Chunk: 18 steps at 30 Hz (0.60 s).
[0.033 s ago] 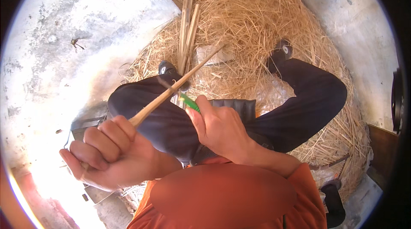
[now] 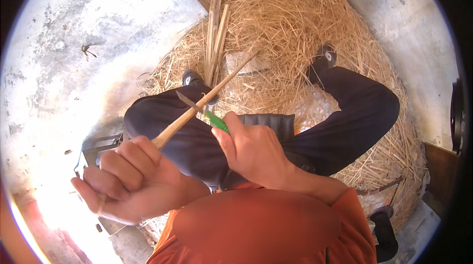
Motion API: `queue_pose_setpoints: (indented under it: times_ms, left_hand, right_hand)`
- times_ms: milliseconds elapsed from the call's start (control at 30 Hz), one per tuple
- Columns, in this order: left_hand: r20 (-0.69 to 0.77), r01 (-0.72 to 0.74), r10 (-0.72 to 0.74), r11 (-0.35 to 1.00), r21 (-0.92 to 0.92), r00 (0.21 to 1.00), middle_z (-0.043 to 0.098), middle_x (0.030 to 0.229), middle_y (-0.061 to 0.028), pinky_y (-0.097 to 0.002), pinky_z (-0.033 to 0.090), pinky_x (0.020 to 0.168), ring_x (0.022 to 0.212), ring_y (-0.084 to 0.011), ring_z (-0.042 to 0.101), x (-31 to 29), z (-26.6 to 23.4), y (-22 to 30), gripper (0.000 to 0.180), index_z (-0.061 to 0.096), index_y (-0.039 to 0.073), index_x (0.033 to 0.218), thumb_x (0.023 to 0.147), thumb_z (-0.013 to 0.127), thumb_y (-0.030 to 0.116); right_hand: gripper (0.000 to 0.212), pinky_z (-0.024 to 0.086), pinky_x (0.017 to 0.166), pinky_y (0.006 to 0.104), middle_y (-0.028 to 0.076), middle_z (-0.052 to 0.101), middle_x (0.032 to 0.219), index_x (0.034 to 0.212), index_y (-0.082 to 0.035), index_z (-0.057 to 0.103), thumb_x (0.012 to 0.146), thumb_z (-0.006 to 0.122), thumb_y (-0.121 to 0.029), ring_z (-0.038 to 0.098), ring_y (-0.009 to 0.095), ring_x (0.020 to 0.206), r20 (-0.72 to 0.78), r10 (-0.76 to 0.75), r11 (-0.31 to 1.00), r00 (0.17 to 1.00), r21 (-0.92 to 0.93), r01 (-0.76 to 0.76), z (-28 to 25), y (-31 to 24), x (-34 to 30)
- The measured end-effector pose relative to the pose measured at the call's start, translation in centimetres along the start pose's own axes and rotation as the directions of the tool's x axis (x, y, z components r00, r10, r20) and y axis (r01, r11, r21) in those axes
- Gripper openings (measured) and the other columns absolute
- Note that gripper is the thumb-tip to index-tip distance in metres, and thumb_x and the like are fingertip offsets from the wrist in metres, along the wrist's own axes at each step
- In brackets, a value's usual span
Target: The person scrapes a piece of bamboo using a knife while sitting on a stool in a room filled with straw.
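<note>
A long, tapering wooden stick [image 2: 220, 85] slants up and to the right from my left hand [image 2: 134, 177], whose fingers are wrapped round its thick end. My right hand [image 2: 256, 153] grips a knife [image 2: 217, 121] by its green handle, with the thumb and forefinger near the blade. The short, pointed blade crosses the stick at about its middle, its tip standing out on the far left side. Part of the blade is hidden where the two meet, and my right hand covers the rear of the handle.
Straw-like shavings [image 2: 281, 17] cover the floor ahead and around my feet. Several split wooden strips [image 2: 217, 37] lie beyond my left shoe [image 2: 193, 77]. A pale block [image 2: 246, 63] sits among the shavings. Whitish walls [image 2: 113, 42] rise on both sides. My bent legs frame the work.
The knife has slid slightly left and down along the stick, and its blade shows more sharply. My left hand has shifted a little to the right; the stick has barely moved.
</note>
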<state>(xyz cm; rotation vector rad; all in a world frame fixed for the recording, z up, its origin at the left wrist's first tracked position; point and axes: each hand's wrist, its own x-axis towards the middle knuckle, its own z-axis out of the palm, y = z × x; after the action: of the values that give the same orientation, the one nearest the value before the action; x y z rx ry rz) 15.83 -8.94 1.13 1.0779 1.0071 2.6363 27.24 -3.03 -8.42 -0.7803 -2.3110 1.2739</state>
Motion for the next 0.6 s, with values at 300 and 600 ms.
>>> queue_pose_setpoints:
  times_ms: [300, 600]
  left_hand:
    - [0.082, 0.003, -0.001, 1.0, -0.025, 0.997, 0.022, 0.045, 0.0008, -0.0279, 0.014, 0.036, 0.037, -0.0101, 0.01, 0.3, -0.2, 0.2, 0.049, 0.026, 0.016, 0.057, 0.102, 0.019, 0.034]
    - [0.103, 0.003, -0.004, 1.0, 0.013, 0.995, 0.024, 0.044, 0.0013, -0.0271, 0.014, 0.036, 0.036, -0.0093, 0.011, 0.0, 0.2, 0.0, 0.049, 0.026, 0.016, 0.058, 0.102, 0.02, 0.035]
  right_hand:
    - [0.022, 0.043, 0.044, 0.0478, 0.02, 0.054, 0.053, 0.089, -0.001, 0.049, 0.094, 0.051, -0.022, 0.056, 0.039, 0.047, 0.009, -0.081, 0.997, 0.997, 0.015, 0.08, -0.4, -0.2, 0.2]
    - [0.027, 0.043, 0.044, 0.0507, 0.022, 0.053, 0.05, 0.09, 0.003, 0.052, 0.095, 0.051, -0.024, 0.057, 0.042, 0.05, -0.027, -0.003, 1.0, 1.0, 0.024, 0.004, 0.3, 2.3, 0.5]
